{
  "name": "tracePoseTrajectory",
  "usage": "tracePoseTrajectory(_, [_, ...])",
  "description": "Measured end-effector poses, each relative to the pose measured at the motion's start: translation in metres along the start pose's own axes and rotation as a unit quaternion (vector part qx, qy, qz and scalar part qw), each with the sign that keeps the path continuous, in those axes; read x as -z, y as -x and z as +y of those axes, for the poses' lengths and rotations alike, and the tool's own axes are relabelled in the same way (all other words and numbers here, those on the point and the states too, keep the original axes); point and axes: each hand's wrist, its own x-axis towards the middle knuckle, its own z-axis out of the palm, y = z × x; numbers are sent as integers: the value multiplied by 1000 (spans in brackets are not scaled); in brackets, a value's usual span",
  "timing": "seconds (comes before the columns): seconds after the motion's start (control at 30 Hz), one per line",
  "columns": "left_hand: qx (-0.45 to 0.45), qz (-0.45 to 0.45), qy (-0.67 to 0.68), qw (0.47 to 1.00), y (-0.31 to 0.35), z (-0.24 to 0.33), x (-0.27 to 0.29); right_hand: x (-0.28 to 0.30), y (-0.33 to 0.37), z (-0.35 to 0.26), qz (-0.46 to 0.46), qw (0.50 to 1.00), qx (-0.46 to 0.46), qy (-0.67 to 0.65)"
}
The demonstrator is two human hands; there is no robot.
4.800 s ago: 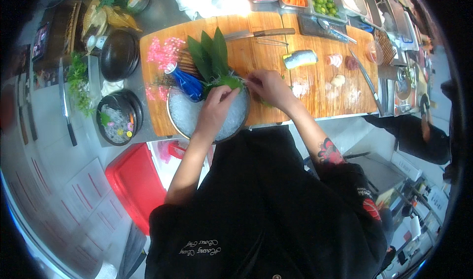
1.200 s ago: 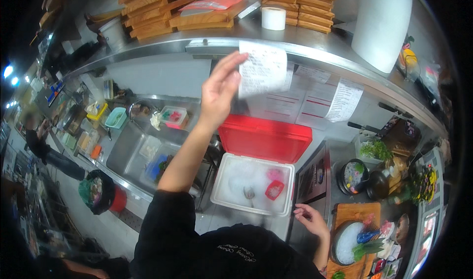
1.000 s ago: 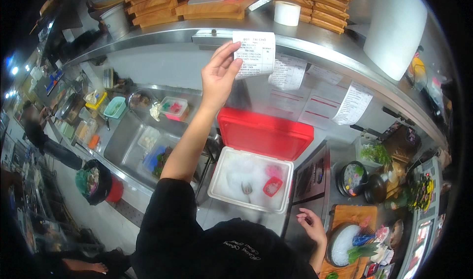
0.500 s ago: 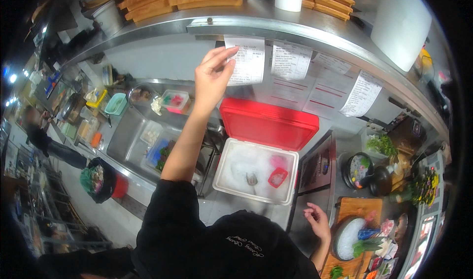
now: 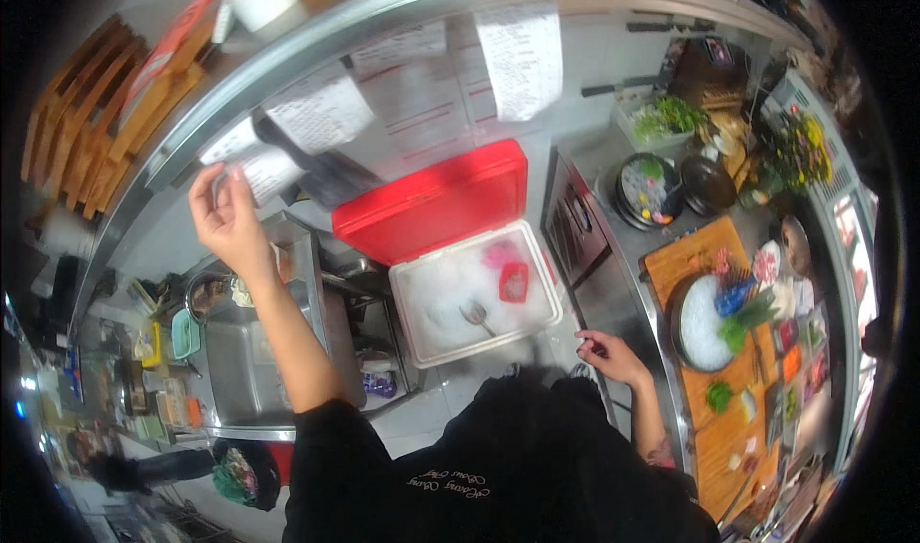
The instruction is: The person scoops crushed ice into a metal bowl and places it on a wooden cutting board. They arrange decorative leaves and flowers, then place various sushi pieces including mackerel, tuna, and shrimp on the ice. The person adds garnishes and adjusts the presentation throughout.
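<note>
My left hand (image 5: 230,225) is raised to a printed paper slip (image 5: 257,161) hanging under the steel shelf. Its fingers are loosely curled and apart, with the tips against or just in front of the slip's edge. Contact is hard to tell because of blur. My right hand (image 5: 613,356) hangs low at the right, open and loosely bent, beside the steel counter. Between my arms stands a white cool box (image 5: 412,337) of crushed ice, its red lid (image 5: 436,203) tipped back. A metal scoop (image 5: 476,315) and a red plastic scoop (image 5: 514,282) lie on the ice.
More slips (image 5: 517,59) hang along the steel shelf (image 5: 374,11), which carries stacked wooden boards (image 5: 91,112). A steel sink (image 5: 240,351) is at left. At right, a cutting board (image 5: 661,265) bears a bowl of ice (image 5: 704,323), greens and garnishes. A person works at far left.
My view has turned to the right, so the shelf and slips sit further left. My left hand stays by the same slip, which is now tilted. My right hand remains low and open.
</note>
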Motion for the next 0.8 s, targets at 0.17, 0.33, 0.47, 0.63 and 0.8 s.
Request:
tracePoseTrajectory(0.17, [6, 34, -47, 998, 4, 0, -8, -3, 21, 9, -1, 998, -55, 6])
tracePoseTrajectory(0.33, [-9, 20, -86, 996, -2, 1, -9, 5, 20, 15, 7, 998, -64, 9])
tracePoseTrajectory(0.47, [-24, 68, -23, 997, -12, -13, -9, 4, 11, 21, 13, 999, -35, 19])
tracePoseTrajectory(0.63, [-107, 119, -141, 977, -39, -41, 6, -12, 18, 30, 16, 994, -51, 95])
tracePoseTrajectory(0.8, [-203, 135, -161, 956, -63, -77, 35, -17, 59, 52, 68, 991, -54, 98])
